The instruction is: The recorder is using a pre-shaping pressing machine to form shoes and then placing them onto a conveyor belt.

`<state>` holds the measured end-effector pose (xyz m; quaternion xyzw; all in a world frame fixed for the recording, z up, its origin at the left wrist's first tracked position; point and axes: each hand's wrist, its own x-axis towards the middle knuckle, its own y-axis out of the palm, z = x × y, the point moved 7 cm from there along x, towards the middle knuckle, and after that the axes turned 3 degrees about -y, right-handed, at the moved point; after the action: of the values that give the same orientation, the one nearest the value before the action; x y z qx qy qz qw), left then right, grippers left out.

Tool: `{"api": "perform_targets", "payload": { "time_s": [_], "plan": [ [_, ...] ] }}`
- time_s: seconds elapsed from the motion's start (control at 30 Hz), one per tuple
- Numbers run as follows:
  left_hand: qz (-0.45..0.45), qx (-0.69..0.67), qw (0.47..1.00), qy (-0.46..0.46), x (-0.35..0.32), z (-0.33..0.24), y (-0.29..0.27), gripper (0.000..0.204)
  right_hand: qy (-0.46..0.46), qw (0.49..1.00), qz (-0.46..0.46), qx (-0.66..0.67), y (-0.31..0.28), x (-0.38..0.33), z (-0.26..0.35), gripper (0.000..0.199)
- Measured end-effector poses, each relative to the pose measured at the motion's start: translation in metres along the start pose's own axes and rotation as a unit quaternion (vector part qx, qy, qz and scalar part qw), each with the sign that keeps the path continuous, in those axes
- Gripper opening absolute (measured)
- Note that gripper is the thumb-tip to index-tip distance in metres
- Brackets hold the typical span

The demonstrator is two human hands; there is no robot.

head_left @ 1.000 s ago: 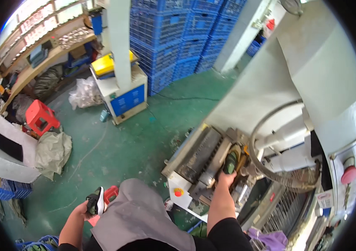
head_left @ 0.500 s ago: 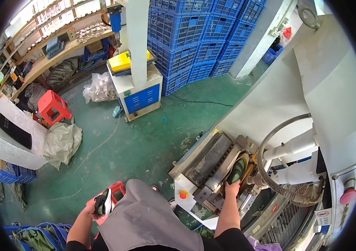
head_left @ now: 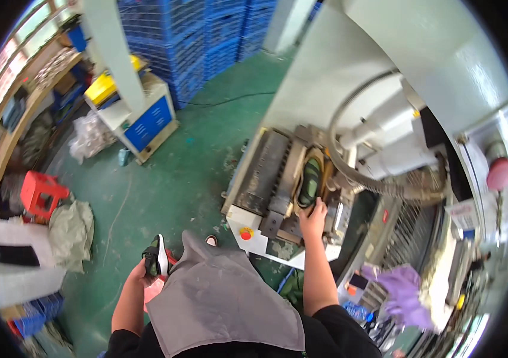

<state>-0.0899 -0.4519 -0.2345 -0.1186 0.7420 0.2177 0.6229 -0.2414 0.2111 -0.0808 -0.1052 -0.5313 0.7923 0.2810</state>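
In my left hand (head_left: 139,272), closed around its side, is a dark shoe (head_left: 151,259) with a white sole, held upright beside my grey apron (head_left: 218,298). Ahead on the right, a green camouflage-patterned shoe (head_left: 310,178) lies toe-away in the bed of a metal machine (head_left: 266,173). My right hand (head_left: 312,218) is closed at the near end of that shoe, its fingers along the right side. The underside of the shoe is hidden in the machine.
A red emergency button (head_left: 245,233) sits on the machine's near white corner. A ribbed hose (head_left: 349,101) curves over its right side. Purple cloth (head_left: 406,292) hangs at right. Farther off stand a red stool (head_left: 42,194) and stacked blue crates (head_left: 188,53).
The view has turned right, so the surroundings sit farther left. The left hand's shoe has tipped more upright. My right hand remains at the near end of the shoe in the machine.
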Motion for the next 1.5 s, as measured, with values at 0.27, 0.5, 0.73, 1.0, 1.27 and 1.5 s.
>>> {"api": "perform_targets", "payload": {
  "time_s": [0.27, 0.5, 0.73, 1.0, 1.27, 1.5],
  "plan": [
    [0.112, -0.011, 0.991, -0.069, 0.117, -0.020, 0.110, 0.035, -0.039, 0.973, 0.188, 0.125, -0.080, -0.278, -0.020, 0.048],
    [0.155, -0.093, 0.980, -0.080, 0.117, 0.020, 0.240, 0.034, 0.212, 0.945, 0.217, 0.126, -0.109, -0.408, -0.067, 0.044],
    [0.169, -0.056, 0.982, -0.059, 0.079, 0.016, 0.207, 0.033, 0.181, 0.947, 0.240, 0.119, -0.105, -0.450, -0.096, 0.044],
    [0.181, 0.177, 0.964, 0.085, -0.082, 0.110, 0.166, 0.034, 0.089, 0.944, 0.213, 0.235, -0.153, -0.452, -0.158, 0.048],
    [0.361, 0.619, 0.635, 0.288, -0.199, 0.278, 0.289, 0.051, 0.206, 0.651, 0.056, 0.729, -0.236, -0.460, -0.167, 0.068],
    [0.593, 0.679, 0.411, 0.136, -0.322, 0.491, 0.383, 0.072, 0.135, 0.398, -0.136, 0.897, -0.313, -0.532, -0.226, 0.076]
  ]
}}
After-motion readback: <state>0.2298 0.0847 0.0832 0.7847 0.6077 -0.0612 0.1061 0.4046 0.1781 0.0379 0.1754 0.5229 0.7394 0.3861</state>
